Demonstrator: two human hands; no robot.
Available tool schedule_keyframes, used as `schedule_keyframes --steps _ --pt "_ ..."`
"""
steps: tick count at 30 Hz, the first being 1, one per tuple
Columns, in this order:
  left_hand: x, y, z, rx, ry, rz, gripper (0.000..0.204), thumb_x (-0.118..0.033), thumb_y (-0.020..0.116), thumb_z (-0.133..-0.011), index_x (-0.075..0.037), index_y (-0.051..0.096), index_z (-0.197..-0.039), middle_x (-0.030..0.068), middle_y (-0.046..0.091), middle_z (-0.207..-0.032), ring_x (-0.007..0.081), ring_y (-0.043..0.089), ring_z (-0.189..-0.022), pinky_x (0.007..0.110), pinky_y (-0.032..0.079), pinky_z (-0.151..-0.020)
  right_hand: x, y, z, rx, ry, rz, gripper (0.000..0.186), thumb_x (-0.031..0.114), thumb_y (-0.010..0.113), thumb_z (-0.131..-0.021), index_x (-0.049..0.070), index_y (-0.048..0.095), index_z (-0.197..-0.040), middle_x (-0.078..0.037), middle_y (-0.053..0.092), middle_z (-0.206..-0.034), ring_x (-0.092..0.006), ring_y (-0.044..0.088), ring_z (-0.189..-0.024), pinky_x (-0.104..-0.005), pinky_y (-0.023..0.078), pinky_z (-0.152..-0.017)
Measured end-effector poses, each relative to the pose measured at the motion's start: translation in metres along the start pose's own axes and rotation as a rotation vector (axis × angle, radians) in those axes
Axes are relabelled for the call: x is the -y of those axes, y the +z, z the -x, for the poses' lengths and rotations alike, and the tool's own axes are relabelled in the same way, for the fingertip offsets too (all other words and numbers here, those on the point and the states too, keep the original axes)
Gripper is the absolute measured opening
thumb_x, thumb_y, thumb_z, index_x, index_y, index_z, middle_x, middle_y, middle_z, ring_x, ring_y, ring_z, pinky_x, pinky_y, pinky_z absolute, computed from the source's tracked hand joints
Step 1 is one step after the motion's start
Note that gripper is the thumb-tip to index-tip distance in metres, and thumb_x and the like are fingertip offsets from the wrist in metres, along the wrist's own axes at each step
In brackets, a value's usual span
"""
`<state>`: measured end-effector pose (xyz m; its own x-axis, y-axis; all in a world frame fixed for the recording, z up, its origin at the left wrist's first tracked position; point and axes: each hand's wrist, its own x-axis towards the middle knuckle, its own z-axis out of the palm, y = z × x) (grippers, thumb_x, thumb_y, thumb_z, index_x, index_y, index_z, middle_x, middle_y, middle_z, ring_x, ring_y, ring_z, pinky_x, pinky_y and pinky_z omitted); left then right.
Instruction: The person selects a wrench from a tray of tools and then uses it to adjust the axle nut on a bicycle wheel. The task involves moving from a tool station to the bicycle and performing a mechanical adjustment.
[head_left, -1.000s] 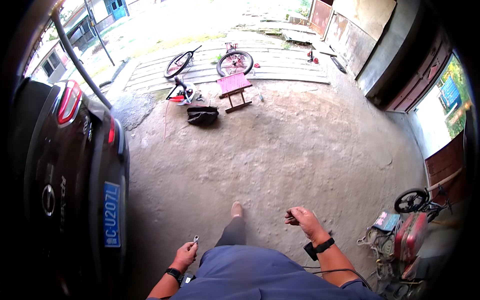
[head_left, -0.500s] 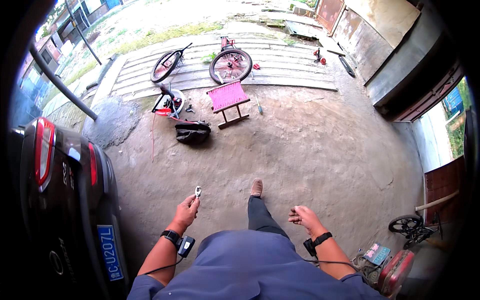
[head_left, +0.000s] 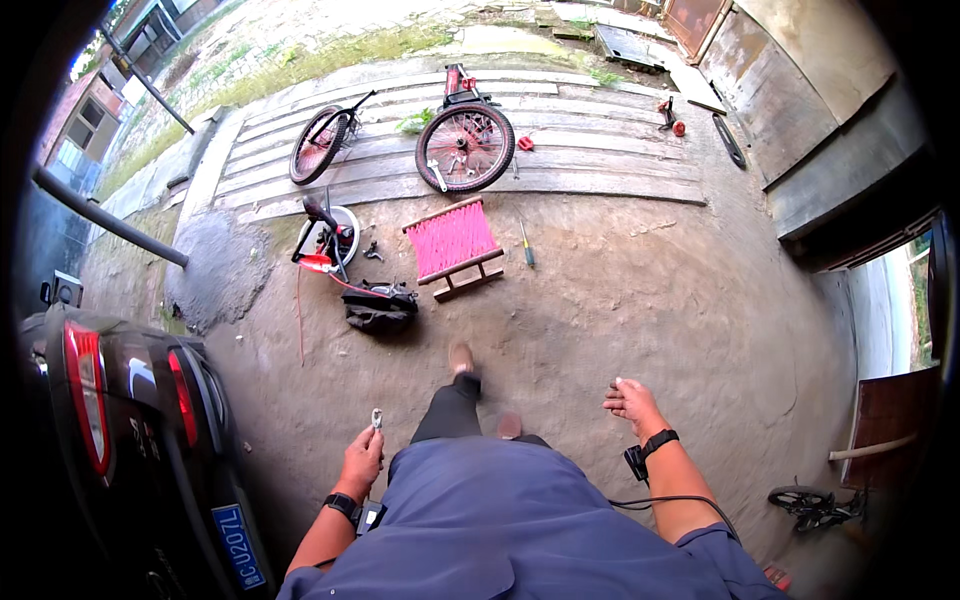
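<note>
My left hand (head_left: 362,463) is closed around a small silver wrench-like tool (head_left: 376,418), whose head sticks up past the fingers. The exact kind is hard to tell at this size. Out to the right, my right hand (head_left: 634,403) hangs in the air with loosely bent fingers slightly apart, and nothing shows in it. Ahead of both hands stands a low folding stool (head_left: 458,240) with a pink woven seat. A black bag (head_left: 380,310) with metal tools at its opening lies to its left, and a screwdriver (head_left: 527,244) to its right.
Farther off lie a bicycle wheel (head_left: 492,175) and another wheel (head_left: 318,145) on the planks. Dark and red parts fill a white basin (head_left: 352,222). A dark car (head_left: 120,440) stands close on the left. At the lower right is a small black bicycle (head_left: 815,508).
I have stepped forward; the stool, bag and wheels appear nearer. My left hand still holds the silver tool and sits lower in view. My right hand has moved slightly up and right.
</note>
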<state>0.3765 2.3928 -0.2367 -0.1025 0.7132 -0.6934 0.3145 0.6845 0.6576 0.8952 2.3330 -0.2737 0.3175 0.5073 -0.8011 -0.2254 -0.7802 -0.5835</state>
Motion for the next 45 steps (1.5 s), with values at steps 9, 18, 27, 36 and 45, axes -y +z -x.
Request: schedule_keyframes --steps 9,18,27,36,45 --pt "-0.144 0.022 -0.167 0.058 0.047 -0.040 0.037 -0.029 0.056 -0.099 -0.007 0.060 -0.129 -0.0021 0.052 -0.068 0.0063 0.048 -0.056 0.024 0.043 -0.050 0.123 0.038 -0.096 -0.047 0.088 -0.041 0.042 0.035 0.051 -0.099 0.001 0.055 -0.123 -0.015 0.065 -0.112 -0.0219 0.067 -0.091 -0.0338 0.052 -0.078" --pt "-0.280 0.013 -0.275 0.012 0.038 -0.036 0.039 -0.027 0.057 -0.098 -0.011 0.057 -0.133 -0.0043 0.048 -0.068 0.0054 0.045 -0.055 0.023 0.040 -0.048 0.269 0.080 -0.192 0.035 0.073 0.016 0.041 0.037 0.055 -0.097 0.003 0.055 -0.121 -0.014 0.066 -0.110 -0.0191 0.067 -0.087 -0.0324 0.052 -0.075" --pt "-0.399 0.062 -0.364 -0.080 -0.054 0.013 0.039 -0.027 0.054 -0.100 -0.010 0.055 -0.135 -0.0045 0.047 -0.065 0.0052 0.043 -0.051 0.023 0.038 -0.046 0.407 0.093 -0.355 0.131 0.152 0.093 0.044 0.038 0.054 -0.097 0.003 0.054 -0.123 -0.014 0.065 -0.111 -0.0189 0.066 -0.089 -0.0321 0.051 -0.077" --pt "-0.551 0.145 -0.440 -0.074 -0.122 -0.068 0.042 -0.027 0.050 -0.102 -0.006 0.050 -0.138 -0.0030 0.049 -0.066 0.0049 0.045 -0.051 0.022 0.038 -0.046 0.535 0.092 -0.519 0.191 0.165 0.057 0.041 0.035 0.059 -0.095 0.004 0.057 -0.122 -0.012 0.066 -0.107 -0.0183 0.066 -0.084 -0.0322 0.051 -0.074" --pt "-0.641 0.182 -0.511 -0.083 -0.029 -0.015 0.042 -0.024 0.052 -0.102 -0.004 0.049 -0.139 -0.0046 0.047 -0.065 0.0036 0.043 -0.052 0.019 0.036 -0.047 0.598 0.113 -0.595 0.186 0.178 0.012 0.045 0.040 0.058 -0.096 0.004 0.054 -0.123 -0.013 0.064 -0.111 -0.0172 0.065 -0.089 -0.0295 0.050 -0.076"
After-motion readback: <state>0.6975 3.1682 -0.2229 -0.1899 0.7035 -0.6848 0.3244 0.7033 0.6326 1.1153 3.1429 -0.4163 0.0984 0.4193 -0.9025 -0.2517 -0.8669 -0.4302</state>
